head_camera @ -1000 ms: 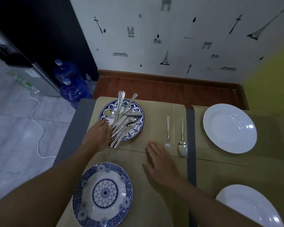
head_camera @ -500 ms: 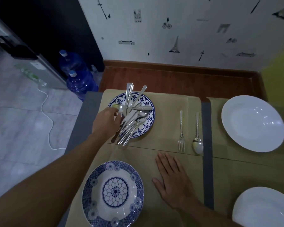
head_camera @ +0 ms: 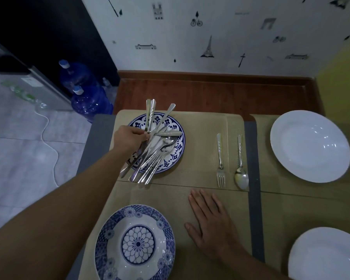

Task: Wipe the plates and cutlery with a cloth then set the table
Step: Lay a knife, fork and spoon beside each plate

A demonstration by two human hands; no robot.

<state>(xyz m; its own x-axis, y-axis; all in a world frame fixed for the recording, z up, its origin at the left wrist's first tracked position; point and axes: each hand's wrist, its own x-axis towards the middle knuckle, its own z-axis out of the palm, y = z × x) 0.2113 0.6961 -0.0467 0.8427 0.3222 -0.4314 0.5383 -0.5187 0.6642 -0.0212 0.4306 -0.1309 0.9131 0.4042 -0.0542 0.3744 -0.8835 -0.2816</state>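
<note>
Table (head_camera: 252,158) corner, white plate (head_camera: 323,257) half off-frame

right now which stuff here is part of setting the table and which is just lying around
Part of the job: cutlery pile on the far blue plate, gripped by the left hand; near blue plate; far white plate; near white plate; laid fork and spoon; placemat under the flat right hand.
Just lying about: blue water bottles, white cable on the floor.

Blue-and-white floral plates (head_camera: 135,245), plain white plates (head_camera: 309,146), silver cutlery (head_camera: 156,150), tan placemats (head_camera: 202,126).
</note>
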